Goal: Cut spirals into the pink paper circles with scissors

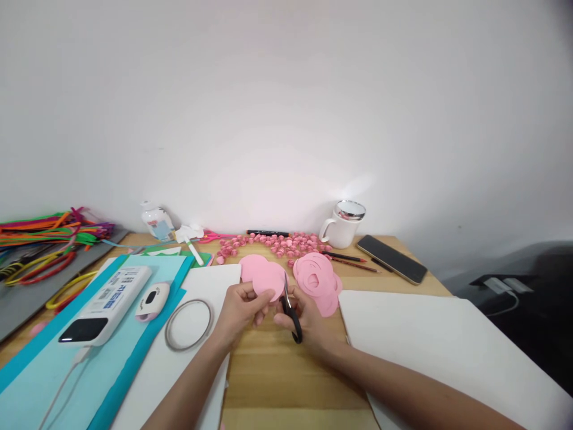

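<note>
My left hand (244, 307) pinches a round pink paper disc (270, 279) at its lower left edge. In my right hand (307, 319) is a pair of scissors (293, 316) with black handles, its blades pointing up along the disc's right edge. Whether the blades bite into the paper I cannot tell. Behind the held disc lies more pink paper (251, 266). A pile of pink paper pieces (319, 276), some cut in spirals, rests on the table just beyond my right hand.
Many small pink rolled pieces (286, 243) are scattered near the wall. A white mug (344, 226), a phone (391, 258) and pencils (349, 258) sit back right. Left are a power bank (110, 304), a tape roll (188, 324), a bottle (157, 222) and coloured pipe cleaners (58, 230).
</note>
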The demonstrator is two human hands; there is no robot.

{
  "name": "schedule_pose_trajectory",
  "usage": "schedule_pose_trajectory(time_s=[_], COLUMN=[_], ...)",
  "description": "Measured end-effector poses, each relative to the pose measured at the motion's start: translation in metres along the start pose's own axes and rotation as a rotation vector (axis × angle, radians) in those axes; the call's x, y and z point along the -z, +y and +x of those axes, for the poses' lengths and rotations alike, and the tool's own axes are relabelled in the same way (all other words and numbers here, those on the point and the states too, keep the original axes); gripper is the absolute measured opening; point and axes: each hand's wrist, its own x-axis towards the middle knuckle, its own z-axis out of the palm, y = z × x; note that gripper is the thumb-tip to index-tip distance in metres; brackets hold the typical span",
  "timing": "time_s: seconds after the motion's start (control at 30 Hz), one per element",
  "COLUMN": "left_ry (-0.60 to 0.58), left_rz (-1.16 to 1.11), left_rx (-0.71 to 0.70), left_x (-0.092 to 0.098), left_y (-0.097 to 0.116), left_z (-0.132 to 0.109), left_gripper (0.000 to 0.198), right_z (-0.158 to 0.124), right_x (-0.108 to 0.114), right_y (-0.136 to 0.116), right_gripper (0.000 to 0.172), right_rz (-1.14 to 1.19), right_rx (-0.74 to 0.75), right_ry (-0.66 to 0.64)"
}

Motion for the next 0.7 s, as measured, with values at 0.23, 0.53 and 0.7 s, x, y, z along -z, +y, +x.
schedule_pose_trajectory(time_s=[0.23, 0.53, 0.7], left_ry=[0.019, 0.032, 0.041], left_rz=[0.047, 0.049, 0.033], left_rx=[-0.006, -0.020, -0.025], left_x=[-0.0012, -0.0007, 0.0002], left_y=[0.0053, 0.0092, 0.0067], left_z=[-0.0019, -0.0026, -0.0020], left_gripper=[0.030, 0.029, 0.029], right_z=[-0.0008, -0.0004, 0.0001], right_x=[-0.0013, -0.0036, -0.0016], right_y=[-0.0089, -0.0103, -0.0072], right_gripper=[0.042, 0.033, 0.026], right_rz=[0.006, -0.045, -0.080], right_rx=[-0.009, -0.033, -0.029], right_ry=[-0.020, -0.018, -0.026])
